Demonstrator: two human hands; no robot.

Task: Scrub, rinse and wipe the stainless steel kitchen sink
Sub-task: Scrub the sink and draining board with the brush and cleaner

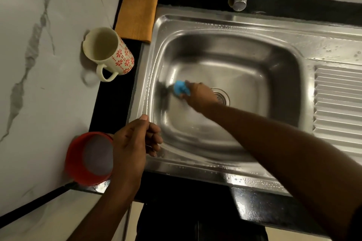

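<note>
While scrubbing: right hand grips the blue scrub pad on the stainless steel sink basin floor, left of the round drain.
Left hand: loosely curled, empty, braced on the rim.
Technique: press firmly, overlap strokes into corners.

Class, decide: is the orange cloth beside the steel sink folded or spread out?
Folded. The orange cloth lies as a neat compact rectangle with layered edges at its near end.
</note>
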